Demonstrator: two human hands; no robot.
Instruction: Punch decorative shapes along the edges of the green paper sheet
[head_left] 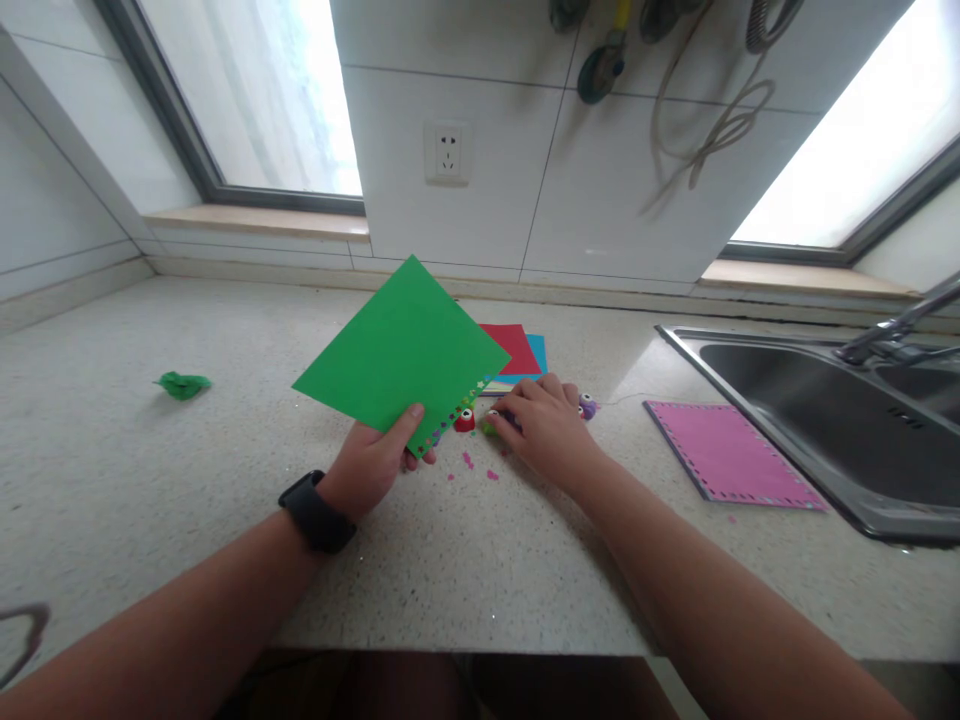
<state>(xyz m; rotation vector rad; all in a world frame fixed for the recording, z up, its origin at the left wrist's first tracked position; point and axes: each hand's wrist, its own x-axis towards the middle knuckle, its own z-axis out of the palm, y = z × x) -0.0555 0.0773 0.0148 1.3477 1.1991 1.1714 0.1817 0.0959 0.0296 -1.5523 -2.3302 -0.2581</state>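
Note:
My left hand (373,462) pinches the near corner of a green square paper sheet (401,355), held tilted above the speckled countertop (135,470). One edge of the sheet carries a row of small punched holes. My right hand (546,425) rests palm down on the counter, its fingers over a small green paper punch (490,424). A red punch (465,419) sits just left of it and a purple punch (587,405) just right of the hand. Pink paper bits (480,468) lie scattered in front of the hands. A black watch is on my left wrist.
Red and blue paper sheets (525,350) lie stacked behind the hands. A pink sheet with punched edges (731,455) lies beside the steel sink (832,420). A crumpled green scrap (182,384) sits far left. A wall socket (448,152) and hanging cords are above.

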